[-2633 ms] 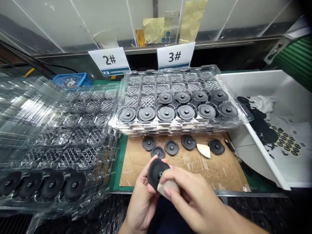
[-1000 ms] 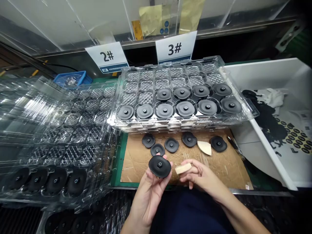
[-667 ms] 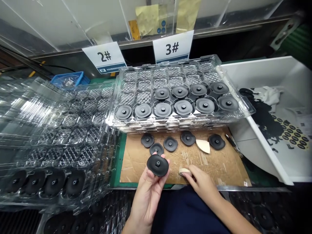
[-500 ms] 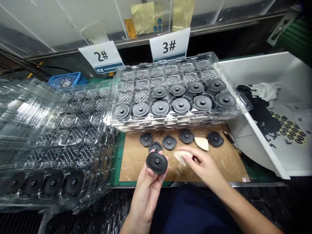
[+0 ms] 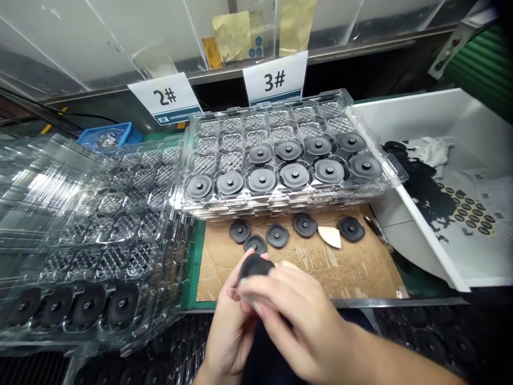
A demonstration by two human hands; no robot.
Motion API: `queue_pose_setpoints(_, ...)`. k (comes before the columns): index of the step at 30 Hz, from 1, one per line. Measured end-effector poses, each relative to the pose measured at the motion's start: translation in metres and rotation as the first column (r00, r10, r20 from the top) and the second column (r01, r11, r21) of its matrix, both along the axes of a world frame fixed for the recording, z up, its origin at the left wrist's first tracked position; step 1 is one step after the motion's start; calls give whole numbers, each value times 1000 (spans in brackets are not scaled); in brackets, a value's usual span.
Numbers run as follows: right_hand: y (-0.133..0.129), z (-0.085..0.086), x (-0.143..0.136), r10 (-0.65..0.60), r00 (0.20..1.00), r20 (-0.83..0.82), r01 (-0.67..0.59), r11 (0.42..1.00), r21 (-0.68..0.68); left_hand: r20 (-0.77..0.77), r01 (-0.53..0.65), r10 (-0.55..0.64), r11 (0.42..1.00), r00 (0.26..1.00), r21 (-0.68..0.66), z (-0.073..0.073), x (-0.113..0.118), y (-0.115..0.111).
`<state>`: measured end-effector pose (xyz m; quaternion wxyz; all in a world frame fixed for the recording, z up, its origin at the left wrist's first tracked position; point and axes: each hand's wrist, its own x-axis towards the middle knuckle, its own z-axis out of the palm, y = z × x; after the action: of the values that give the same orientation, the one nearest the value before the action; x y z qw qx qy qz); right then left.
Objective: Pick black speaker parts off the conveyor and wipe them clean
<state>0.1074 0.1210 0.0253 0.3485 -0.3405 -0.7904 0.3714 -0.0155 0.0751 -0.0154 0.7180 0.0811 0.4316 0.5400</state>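
A round black part [image 5: 255, 265] is held in my left hand [image 5: 230, 326], its fingers wrapped round the part's underside. Over the part's near side lies my right hand [image 5: 304, 315], fingers bent and partly blurred; what is between its fingers is hidden. Several similar black discs [image 5: 277, 235] lie on the brown cardboard [image 5: 340, 272] beyond my hands, and a cream-coloured wedge [image 5: 329, 237] rests between two of them. Behind the cardboard stands a stack of clear trays [image 5: 280, 198], the top one holding black discs in its front rows.
More clear trays [image 5: 160, 240] are stacked at the left, some with black parts. A blue bin [image 5: 130, 132] sits behind them. At the right, a white container [image 5: 436, 240] holds black scraps and stickers. A thin dark tool [image 5: 377, 229] lies by the cardboard's right edge.
My right hand has moved left and down onto the black part in my left hand. The pale piece it held is no longer visible. The black part is now tilted and partly covered.
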Motion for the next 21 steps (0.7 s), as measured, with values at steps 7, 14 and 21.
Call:
queue_pose_setpoints(7, 0, 3, 2, -131, 990, 45, 126, 986, 109, -21, 55, -55, 998, 998, 12, 6, 2, 6)
queue_pose_setpoints(14, 2, 4, 3, -54, 998, 45, 51, 997, 62, -45, 33, -34, 999, 998, -14, 8, 1, 8)
queue_pose_setpoints(21, -3, 5, 31, 54, 996, 73, -55, 999, 2, 27, 56, -55, 998, 998, -23, 13, 4, 13)
